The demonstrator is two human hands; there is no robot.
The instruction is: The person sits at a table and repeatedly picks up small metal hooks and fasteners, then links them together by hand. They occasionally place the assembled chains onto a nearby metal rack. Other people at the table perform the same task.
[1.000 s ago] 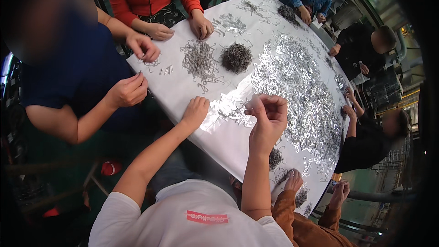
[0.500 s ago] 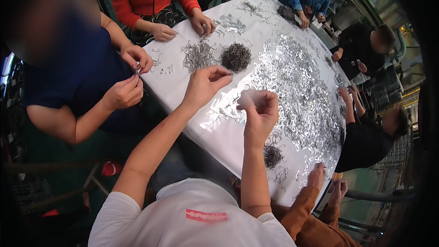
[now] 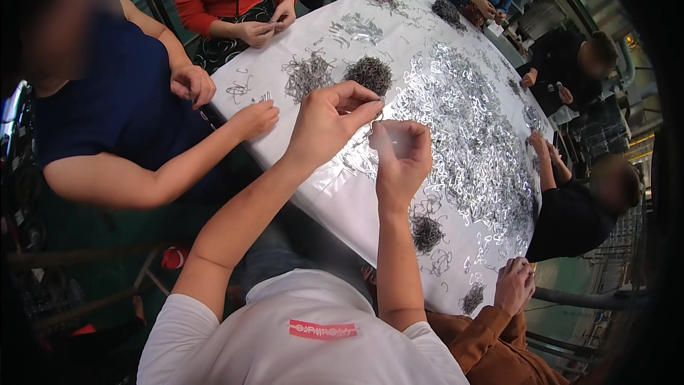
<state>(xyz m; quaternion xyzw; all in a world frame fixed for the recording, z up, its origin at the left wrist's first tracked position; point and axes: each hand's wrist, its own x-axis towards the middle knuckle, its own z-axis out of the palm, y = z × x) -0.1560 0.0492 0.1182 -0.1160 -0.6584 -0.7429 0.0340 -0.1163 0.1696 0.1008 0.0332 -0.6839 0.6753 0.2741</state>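
Note:
My left hand (image 3: pixel 335 120) is over the near side of the table, thumb and forefinger tips pressed together. Close beside it on the right is my right hand (image 3: pixel 404 160), its thumb and forefinger also brought together and slightly blurred. The fingertips of both hands almost meet; whatever lies between them is too small to make out. Just beyond my left hand sits a dense heap of dark wire pieces (image 3: pixel 368 75). A wide spread of shiny bent metal pieces (image 3: pixel 463 121) covers the middle of the table. Right of my right forearm lies another dark heap (image 3: pixel 427 234).
A white-covered table (image 3: pixel 328 214) stands before me. A looser pile of grey wire pieces (image 3: pixel 308 75) lies at the left. Co-workers stand around the table; one in dark blue (image 3: pixel 128 114) reaches in at my left, and brown sleeves (image 3: pixel 477 335) are at my right.
My left hand has moved slightly right and up, closer to my right hand. The left co-worker's hand has reached onto the table edge. At the right, the brown-sleeved person's hands have come together.

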